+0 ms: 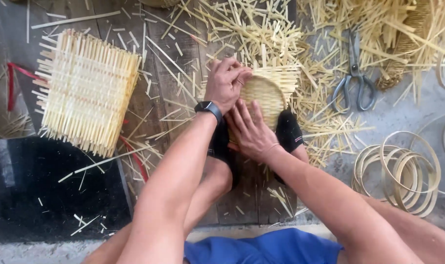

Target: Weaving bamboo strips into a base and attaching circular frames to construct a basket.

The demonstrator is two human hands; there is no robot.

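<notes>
Where both hands meet, a small round woven basket (264, 94), pinned on floor planks (154, 93) between two black-socked feet (288, 131). Left hand (226, 84) curled over the basket's upper left edge, fingers bent and gripping the rim; watch (209, 107) on that wrist. Right hand (250, 132) spread flat against the lower left side, fingers open, pressing rather than grasping. Loose strip ends fanning out behind the basket.

Likely trouble: slipping out from between the feet under uneven pressure; splitting of thin strips if bent hard; splinters from cut ends.

Counted outward: one basket in hand; one square woven mat (88, 92) well to the left; one pair of scissors (353, 78) upper right; one pile of bamboo hoops (401, 171), too overlapped to count; offcuts (261, 29) past counting.
</notes>
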